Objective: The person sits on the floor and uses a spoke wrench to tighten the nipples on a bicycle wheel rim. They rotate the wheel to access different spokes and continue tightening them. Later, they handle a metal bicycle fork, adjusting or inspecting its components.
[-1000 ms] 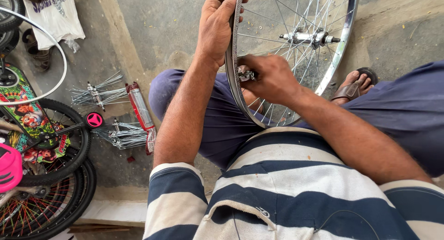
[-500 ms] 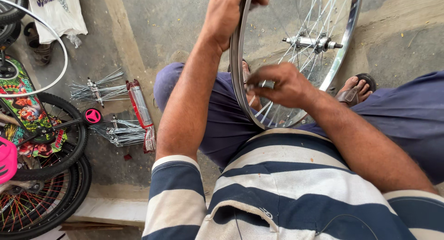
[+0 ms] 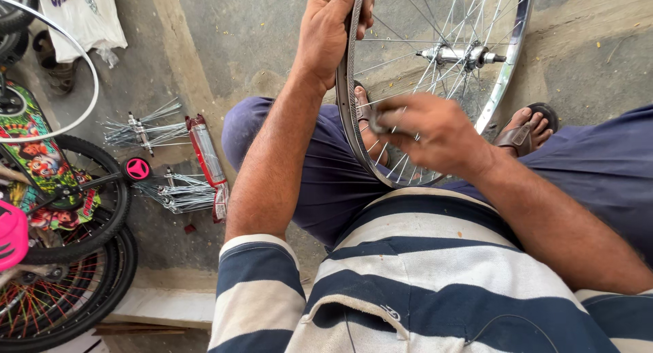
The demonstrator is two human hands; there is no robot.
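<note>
Head view: the spoked wheel (image 3: 435,88) is held upright over the lap, between the knees, above the concrete floor (image 3: 224,47). The left hand (image 3: 330,33) is closed around the rim's top edge. The right hand (image 3: 428,132) is pinched shut at the rim's near side, on something small and blurred that cannot be identified. A loosened left-hand hold could let the wheel tip toward the sandalled foot (image 3: 527,128). The pinching fingers could slip and be nicked by a spoke. 2 spoke bundles (image 3: 177,193) lie near the floor's left edge.
</note>
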